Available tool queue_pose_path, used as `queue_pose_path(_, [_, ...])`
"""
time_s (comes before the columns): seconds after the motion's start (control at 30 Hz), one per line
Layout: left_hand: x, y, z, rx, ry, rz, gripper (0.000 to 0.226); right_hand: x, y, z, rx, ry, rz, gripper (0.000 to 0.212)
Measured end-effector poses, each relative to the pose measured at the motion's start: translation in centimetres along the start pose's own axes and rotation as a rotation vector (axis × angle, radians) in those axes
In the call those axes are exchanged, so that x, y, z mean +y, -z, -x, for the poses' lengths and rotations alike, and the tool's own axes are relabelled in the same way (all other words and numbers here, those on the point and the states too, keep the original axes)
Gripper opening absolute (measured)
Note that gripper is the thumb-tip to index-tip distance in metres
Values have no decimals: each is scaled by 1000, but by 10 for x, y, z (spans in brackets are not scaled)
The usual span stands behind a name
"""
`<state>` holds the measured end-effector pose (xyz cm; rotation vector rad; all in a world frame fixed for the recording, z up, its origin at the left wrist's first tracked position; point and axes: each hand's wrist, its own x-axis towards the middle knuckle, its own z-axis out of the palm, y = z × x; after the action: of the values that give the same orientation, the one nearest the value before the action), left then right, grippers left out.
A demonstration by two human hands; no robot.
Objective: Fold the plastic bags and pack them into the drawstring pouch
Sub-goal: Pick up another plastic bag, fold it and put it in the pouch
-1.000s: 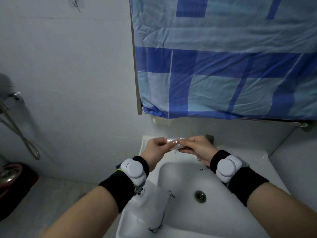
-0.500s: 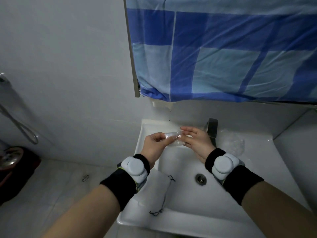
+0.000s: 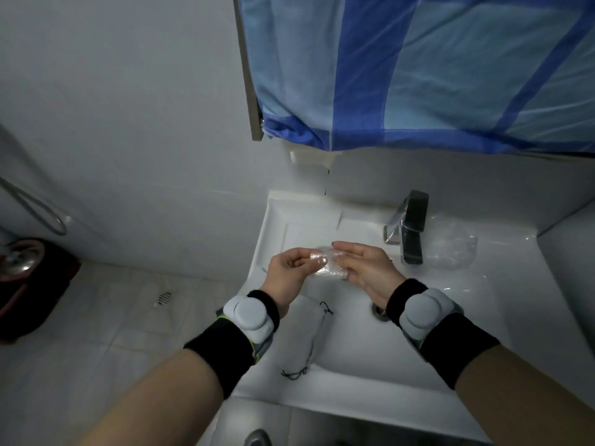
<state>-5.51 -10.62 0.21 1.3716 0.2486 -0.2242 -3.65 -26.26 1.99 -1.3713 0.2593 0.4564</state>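
Over the white sink basin my two hands hold a small folded clear plastic bag. My left hand pinches its left end between thumb and fingers. My right hand lies against its right side with the fingers nearly straight. A white drawstring pouch with a dark cord lies on the basin's left slope, partly under my left wrist. A second clear plastic bag sits crumpled on the sink ledge to the right of the tap.
A chrome tap stands at the back of the sink, and the drain shows by my right wrist. A blue checked cloth hangs over the mirror cabinet above. A red-and-dark object and a floor drain are on the tiled floor at left.
My head has tilted down, so the sink and tap show more fully. My right fingers have straightened against the folded bag, and both hands sit lower over the basin.
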Motion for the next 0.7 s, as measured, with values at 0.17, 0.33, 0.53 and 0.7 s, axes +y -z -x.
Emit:
queue_pose_path(0.17, [-29, 7, -3, 17, 77, -31, 18, 19, 12, -10, -177, -187, 119, 23])
queue_pose_path(0.33, [-67, 13, 0, 54, 157, -10, 36, 56, 20, -20, -144, -229, 229, 22])
queue_pose_path(0.53, [-103, 10, 9, 130, 159, -99, 26, 106, 34, -17, -3, -264, 131, 3])
queue_pose_path(0.7, [-137, 5, 25, 55, -30, -583, 42, 137, 55, -15, 149, -267, 211, 8])
